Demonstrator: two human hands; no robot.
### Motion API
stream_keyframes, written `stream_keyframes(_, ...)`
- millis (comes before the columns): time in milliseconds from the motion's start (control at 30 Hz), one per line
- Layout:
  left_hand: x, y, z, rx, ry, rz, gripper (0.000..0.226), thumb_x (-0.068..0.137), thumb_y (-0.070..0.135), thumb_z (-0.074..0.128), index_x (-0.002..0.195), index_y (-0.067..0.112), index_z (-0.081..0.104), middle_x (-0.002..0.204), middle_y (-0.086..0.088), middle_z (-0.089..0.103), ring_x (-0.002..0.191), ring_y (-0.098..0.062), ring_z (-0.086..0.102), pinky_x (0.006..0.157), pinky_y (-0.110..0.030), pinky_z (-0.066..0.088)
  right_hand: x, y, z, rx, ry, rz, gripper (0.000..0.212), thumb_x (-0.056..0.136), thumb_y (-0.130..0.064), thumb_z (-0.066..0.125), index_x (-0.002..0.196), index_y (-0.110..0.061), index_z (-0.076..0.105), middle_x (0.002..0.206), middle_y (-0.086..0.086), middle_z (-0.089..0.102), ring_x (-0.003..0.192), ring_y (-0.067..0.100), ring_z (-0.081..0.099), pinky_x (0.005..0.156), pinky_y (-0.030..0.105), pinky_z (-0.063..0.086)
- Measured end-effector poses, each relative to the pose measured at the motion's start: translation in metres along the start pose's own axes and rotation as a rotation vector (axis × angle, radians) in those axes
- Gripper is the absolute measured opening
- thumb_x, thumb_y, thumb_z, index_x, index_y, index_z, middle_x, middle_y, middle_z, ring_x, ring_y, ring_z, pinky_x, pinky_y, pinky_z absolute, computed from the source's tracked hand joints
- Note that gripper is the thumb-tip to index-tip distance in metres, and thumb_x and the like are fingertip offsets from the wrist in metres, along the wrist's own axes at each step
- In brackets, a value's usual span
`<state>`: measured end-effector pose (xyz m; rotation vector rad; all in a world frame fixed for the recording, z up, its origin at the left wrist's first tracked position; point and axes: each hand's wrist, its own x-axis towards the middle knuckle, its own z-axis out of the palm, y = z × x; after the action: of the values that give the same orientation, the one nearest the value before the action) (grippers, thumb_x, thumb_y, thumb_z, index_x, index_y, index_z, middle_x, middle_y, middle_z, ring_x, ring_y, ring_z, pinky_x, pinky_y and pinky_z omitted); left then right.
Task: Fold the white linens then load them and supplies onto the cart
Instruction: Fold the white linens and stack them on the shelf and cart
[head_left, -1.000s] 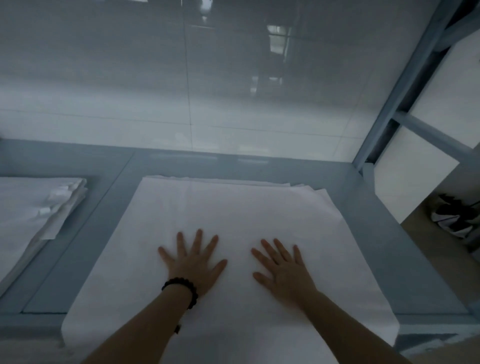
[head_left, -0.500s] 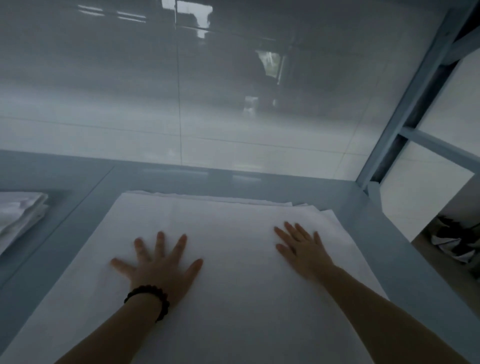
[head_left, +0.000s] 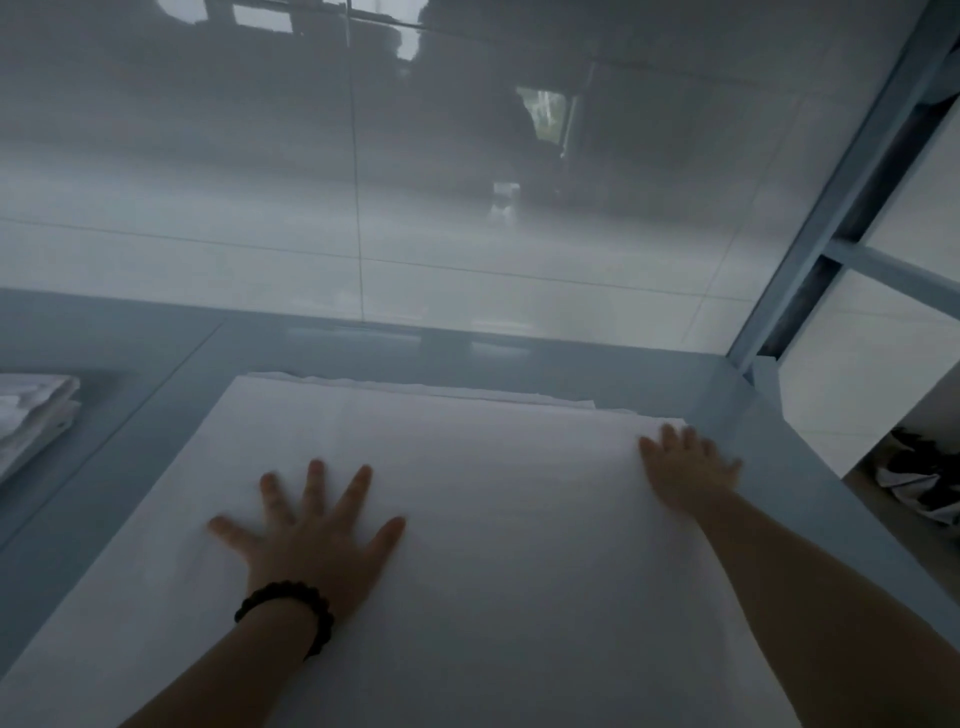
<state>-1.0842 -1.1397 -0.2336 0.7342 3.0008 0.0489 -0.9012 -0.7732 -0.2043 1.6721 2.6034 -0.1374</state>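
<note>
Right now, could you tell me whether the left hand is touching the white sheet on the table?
Touching. The head view shows the left hand lying flat, fingers spread, on the white sheet, with no gap.

Matt white cloth linen (head_left: 467, 519), glossy wall tiles (head_left: 467, 208), smooth painted table (head_left: 156, 395)

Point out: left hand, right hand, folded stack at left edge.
left hand (head_left: 317, 545): head view, back of the hand.
right hand (head_left: 685, 470): head view, back of the hand.
folded stack (head_left: 31, 415): head view, top layer.
</note>
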Motion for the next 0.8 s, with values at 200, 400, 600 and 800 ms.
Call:
stream_keyframes(200,0.000,0.000,-0.003,0.000,-0.008,0.009,0.081,0.067,0.085,-0.012,0.141,0.054,-0.018,0.161,0.007,-0.011,0.144,-0.041,-0.011,0.094,-0.080,-0.004,-0.095,-0.143,0.028,0.100,0.069,-0.449,0.051,0.103,-0.041,0.020,0.152,-0.029,0.016,0.162,0.000,0.004,0.148,0.021,-0.005,0.115,0.057,-0.001)
stream_keyframes(400,0.001,0.001,-0.006,-0.015,-0.054,0.028,0.060,0.089,0.065,0.002,0.145,0.049,-0.014,0.161,0.003,-0.012,0.144,-0.040,-0.014,0.097,-0.077,-0.008,-0.159,-0.201,0.047,0.089,0.052,-0.529,0.053,0.101,-0.043,0.018,0.152,-0.035,0.010,0.162,-0.003,0.004,0.149,0.018,-0.002,0.115,0.057,-0.006)
stream_keyframes(600,0.006,0.019,-0.010,-0.171,-0.035,0.249,0.054,0.099,0.043,0.013,0.152,0.035,0.007,0.162,0.004,-0.007,0.147,-0.026,-0.014,0.107,-0.063,-0.016,-0.159,-0.202,0.047,0.060,0.063,-0.529,0.052,0.101,-0.044,0.014,0.152,-0.038,0.005,0.162,-0.006,0.000,0.148,0.017,-0.003,0.116,0.056,-0.001)
stream_keyframes(800,0.095,-0.017,-0.016,0.009,-0.071,0.284,0.058,0.094,0.064,0.008,0.148,0.048,-0.005,0.159,0.017,-0.011,0.147,-0.025,-0.012,0.105,-0.069,-0.008,-0.151,-0.201,0.056,0.081,0.100,-0.519,0.051,0.100,-0.046,0.012,0.150,-0.044,0.003,0.161,-0.012,-0.001,0.148,0.012,-0.005,0.116,0.051,-0.003)
